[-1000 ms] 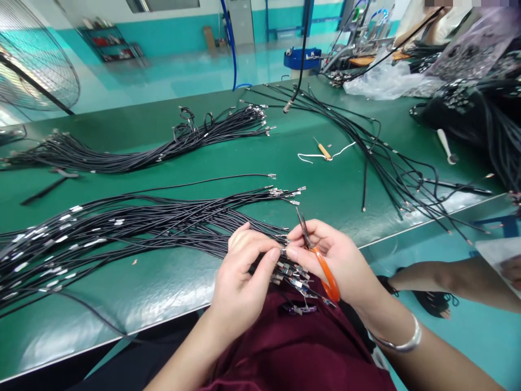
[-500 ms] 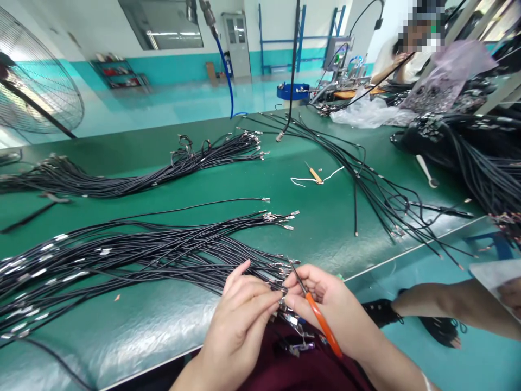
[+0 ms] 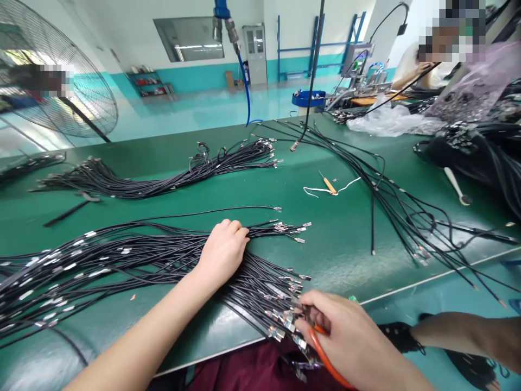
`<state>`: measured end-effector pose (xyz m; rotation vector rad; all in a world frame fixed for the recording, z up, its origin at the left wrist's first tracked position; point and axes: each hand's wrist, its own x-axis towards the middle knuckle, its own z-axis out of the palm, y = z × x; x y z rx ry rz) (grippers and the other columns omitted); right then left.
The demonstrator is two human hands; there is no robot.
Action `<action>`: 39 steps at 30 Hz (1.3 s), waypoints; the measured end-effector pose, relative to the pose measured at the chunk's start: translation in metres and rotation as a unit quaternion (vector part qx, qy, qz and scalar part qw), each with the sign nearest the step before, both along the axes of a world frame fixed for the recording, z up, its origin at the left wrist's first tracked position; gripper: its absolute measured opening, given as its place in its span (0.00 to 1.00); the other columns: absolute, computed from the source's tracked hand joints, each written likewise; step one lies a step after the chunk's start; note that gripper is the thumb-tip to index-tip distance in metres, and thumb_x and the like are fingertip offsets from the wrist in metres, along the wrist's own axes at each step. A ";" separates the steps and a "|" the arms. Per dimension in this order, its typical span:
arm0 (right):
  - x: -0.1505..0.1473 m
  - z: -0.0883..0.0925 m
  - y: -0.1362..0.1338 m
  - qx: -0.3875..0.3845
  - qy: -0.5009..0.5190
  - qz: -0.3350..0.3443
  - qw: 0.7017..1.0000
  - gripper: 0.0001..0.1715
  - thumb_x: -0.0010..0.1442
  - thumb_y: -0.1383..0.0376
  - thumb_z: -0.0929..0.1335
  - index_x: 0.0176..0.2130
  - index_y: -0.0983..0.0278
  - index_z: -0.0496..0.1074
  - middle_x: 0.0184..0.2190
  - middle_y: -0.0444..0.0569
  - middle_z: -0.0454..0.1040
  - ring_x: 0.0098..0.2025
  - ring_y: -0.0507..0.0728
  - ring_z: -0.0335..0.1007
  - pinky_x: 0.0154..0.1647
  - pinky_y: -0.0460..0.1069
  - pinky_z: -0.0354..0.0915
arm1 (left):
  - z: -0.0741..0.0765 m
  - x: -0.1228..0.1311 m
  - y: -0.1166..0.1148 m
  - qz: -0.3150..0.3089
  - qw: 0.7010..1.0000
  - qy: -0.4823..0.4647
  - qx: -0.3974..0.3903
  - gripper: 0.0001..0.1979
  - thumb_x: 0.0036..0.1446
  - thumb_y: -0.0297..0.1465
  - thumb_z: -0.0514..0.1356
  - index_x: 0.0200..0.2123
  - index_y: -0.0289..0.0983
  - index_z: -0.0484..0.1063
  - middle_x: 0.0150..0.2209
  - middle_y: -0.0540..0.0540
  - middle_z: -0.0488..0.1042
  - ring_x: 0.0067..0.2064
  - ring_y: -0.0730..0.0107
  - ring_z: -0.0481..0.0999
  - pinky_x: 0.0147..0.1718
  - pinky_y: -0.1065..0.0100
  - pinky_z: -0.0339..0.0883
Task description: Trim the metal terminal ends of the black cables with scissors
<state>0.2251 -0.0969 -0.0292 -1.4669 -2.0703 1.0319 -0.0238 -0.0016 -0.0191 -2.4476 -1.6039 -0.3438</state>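
A large bundle of black cables (image 3: 122, 260) with metal terminals lies across the green table (image 3: 334, 244). My left hand (image 3: 223, 251) rests on the bundle with its fingers curled down among the cables near the terminal ends. My right hand (image 3: 345, 334) is closed at the table's front edge, holding orange-handled scissors (image 3: 323, 355) and touching the metal terminals (image 3: 285, 317) of the nearest cables. Those terminals hang over the table edge above a maroon cloth (image 3: 260, 372) on my lap.
A second cable bundle (image 3: 163, 176) lies farther back. Loose cables (image 3: 391, 201) spread at the right, beside a small wooden-handled tool (image 3: 328, 183) on a white string. A fan (image 3: 61, 92) stands back left. Another person's arm (image 3: 464, 336) shows lower right; a seated person (image 3: 431, 60) works far right.
My left hand has left the terminals and reached forward onto the cable bundle. My right hand stays at the terminals with the scissors. The camera has tilted up.
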 end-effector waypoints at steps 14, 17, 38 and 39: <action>0.000 0.014 0.135 0.027 0.152 -0.065 0.986 0.10 0.53 0.62 0.68 0.38 0.61 0.70 0.34 0.45 0.76 0.35 0.54 0.71 0.41 0.51 0.68 | 0.011 0.033 0.002 0.001 0.986 -0.144 -0.080 0.10 0.61 0.30 0.54 0.42 0.40 0.75 0.34 0.48 0.76 0.38 0.66 0.76 0.39 0.67 0.70; -0.012 0.012 0.141 -0.026 0.203 -0.036 0.978 0.13 0.52 0.60 0.69 0.38 0.63 0.69 0.33 0.46 0.75 0.33 0.54 0.72 0.39 0.50 0.68 | 0.010 0.037 -0.004 -0.006 0.973 -0.224 -0.055 0.10 0.62 0.28 0.54 0.41 0.40 0.75 0.36 0.48 0.78 0.39 0.68 0.76 0.40 0.67 0.70; 0.050 0.003 0.127 0.219 -0.263 -0.041 0.939 0.17 0.60 0.66 0.65 0.48 0.63 0.75 0.45 0.52 0.76 0.49 0.63 0.69 0.51 0.57 0.65 | -0.011 0.029 -0.002 -0.071 0.986 -0.151 -0.015 0.12 0.62 0.27 0.53 0.45 0.37 0.74 0.35 0.44 0.75 0.37 0.64 0.69 0.38 0.63 0.67; 0.044 0.002 0.127 0.220 -0.244 -0.049 0.943 0.16 0.61 0.66 0.64 0.47 0.64 0.75 0.44 0.52 0.76 0.48 0.63 0.69 0.51 0.57 0.65 | -0.012 0.030 0.001 -0.076 0.988 -0.132 -0.014 0.11 0.62 0.28 0.54 0.44 0.36 0.75 0.35 0.43 0.74 0.37 0.63 0.68 0.38 0.62 0.66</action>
